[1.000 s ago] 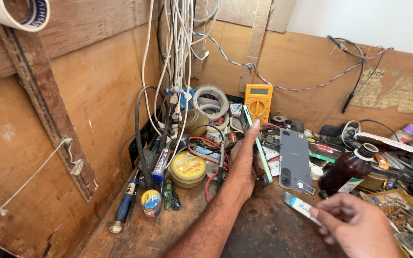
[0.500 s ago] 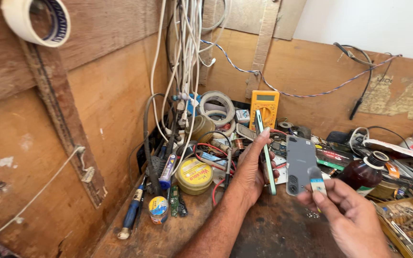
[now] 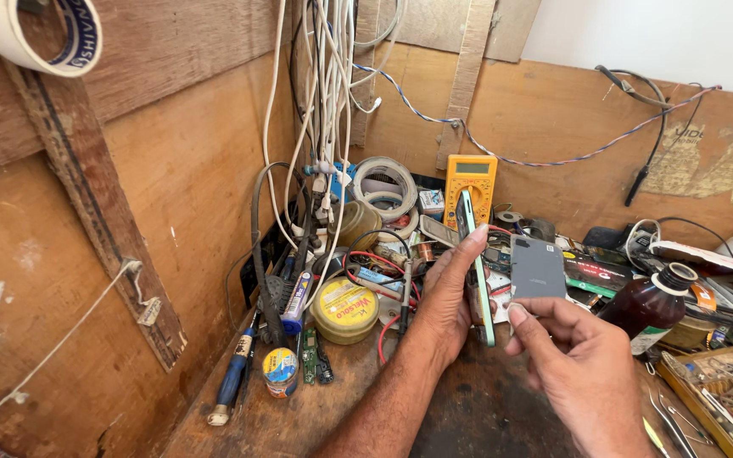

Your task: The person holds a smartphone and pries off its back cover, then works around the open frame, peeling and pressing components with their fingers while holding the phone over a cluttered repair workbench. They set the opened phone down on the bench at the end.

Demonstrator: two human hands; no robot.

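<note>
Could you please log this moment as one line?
left hand: holds green phone on edge | right hand: holds grey back cover beside it | bench: brown bottle, yellow multimeter, round tin

The left hand (image 3: pixel 447 297) is raised, its forearm reaching up from the lower edge, palm turned to the right, fingers stretched upward and closed in a grip. The right hand (image 3: pixel 574 365) comes in from lower right, back toward the camera, thumb and fingertips pinched.

Phone (image 3: pixel 473 263) edge mint green; back cover (image 3: pixel 537 268) plain grey. Multimeter (image 3: pixel 472 182) yellow-orange. Round tin (image 3: pixel 344 307) yellow, red lettering. Bottle (image 3: pixel 653 307) dark brown. Screwdriver (image 3: pixel 232 382) handle blue. Desk (image 3: pixel 485 407) dark, stained wood.
</note>
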